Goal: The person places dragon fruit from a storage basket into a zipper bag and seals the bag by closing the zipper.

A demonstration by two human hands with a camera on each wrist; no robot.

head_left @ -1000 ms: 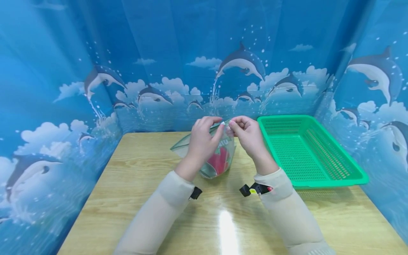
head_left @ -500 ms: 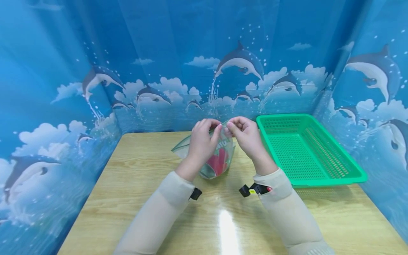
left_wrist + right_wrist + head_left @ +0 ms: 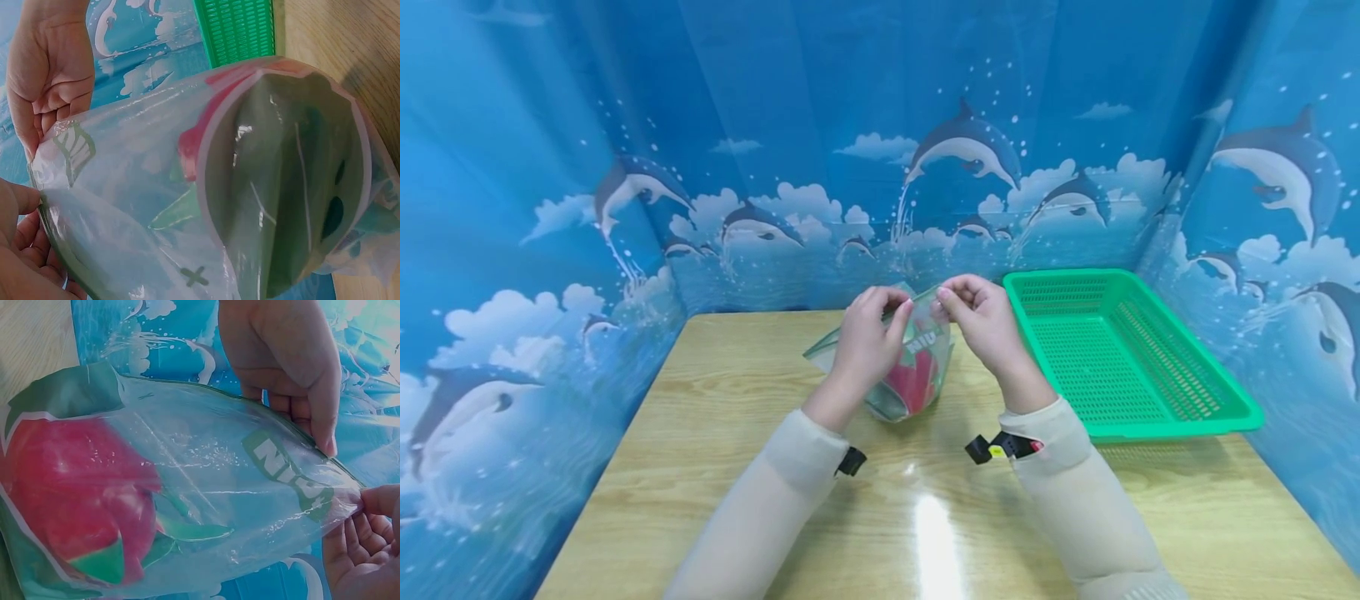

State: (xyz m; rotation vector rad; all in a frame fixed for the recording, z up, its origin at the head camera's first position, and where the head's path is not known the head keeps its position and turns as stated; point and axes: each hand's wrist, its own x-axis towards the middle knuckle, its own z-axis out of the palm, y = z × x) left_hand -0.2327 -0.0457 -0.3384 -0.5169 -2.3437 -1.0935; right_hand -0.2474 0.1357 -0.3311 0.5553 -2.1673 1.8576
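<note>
A clear plastic bag (image 3: 917,367) with green edging and pale lettering stands on the table, below and between both hands. A red fruit shape with green pointed tips, like a dragon fruit (image 3: 94,481), shows in its lower part; whether it lies inside or is printed there I cannot tell. My left hand (image 3: 868,337) holds the bag's top edge between thumb and fingers. My right hand (image 3: 988,321) pinches the right corner of that edge. In the left wrist view, the left hand (image 3: 25,244) has its thumb on the green-lined rim.
A green perforated plastic basket (image 3: 1206,354) stands just right of the right hand. The wooden table (image 3: 715,433) ends at the back against a blue dolphin-printed curtain (image 3: 820,108), which also lines both sides.
The left hand has moved left along the bag's top edge, so the gap between the hands is wider. The right hand keeps its pinch at the corner, nearly still.
</note>
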